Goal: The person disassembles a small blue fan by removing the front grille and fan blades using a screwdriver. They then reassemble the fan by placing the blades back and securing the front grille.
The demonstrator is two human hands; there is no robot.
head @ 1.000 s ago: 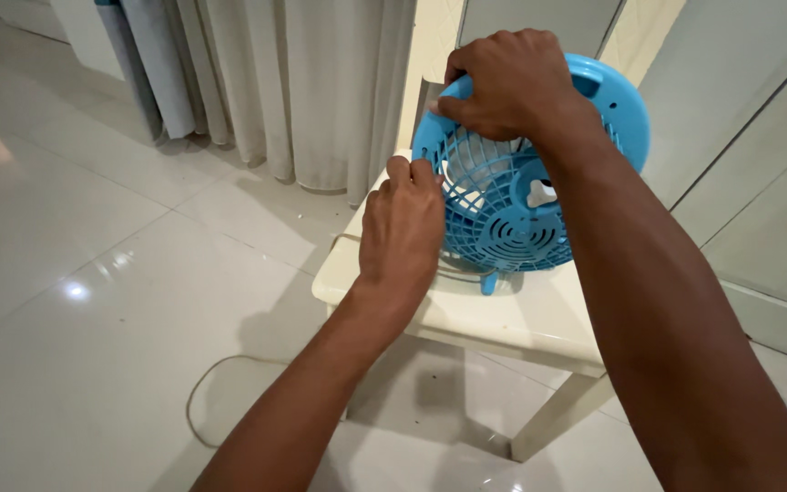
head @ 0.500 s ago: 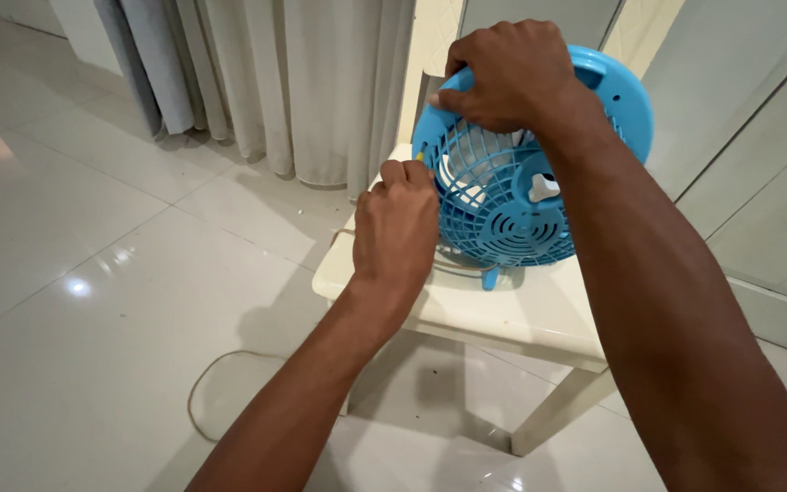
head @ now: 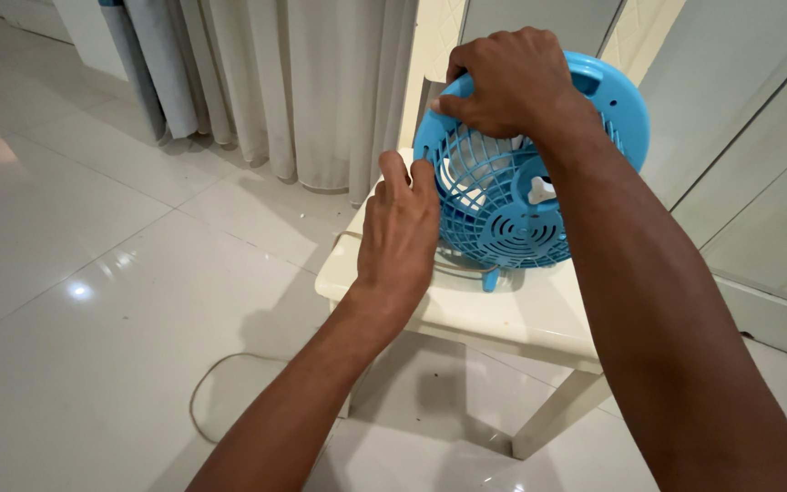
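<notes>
No packages, labels, signs or screens in view.

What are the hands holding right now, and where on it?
The right hand grips the blue fan by the top of its rim. The left hand only touches the rim's left edge with its fingertips.

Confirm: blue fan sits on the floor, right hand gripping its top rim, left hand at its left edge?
Not quite. In the head view the blue fan sits on a cream stool, not the floor. The right hand grips its top rim; the left hand is at its left edge.
</notes>
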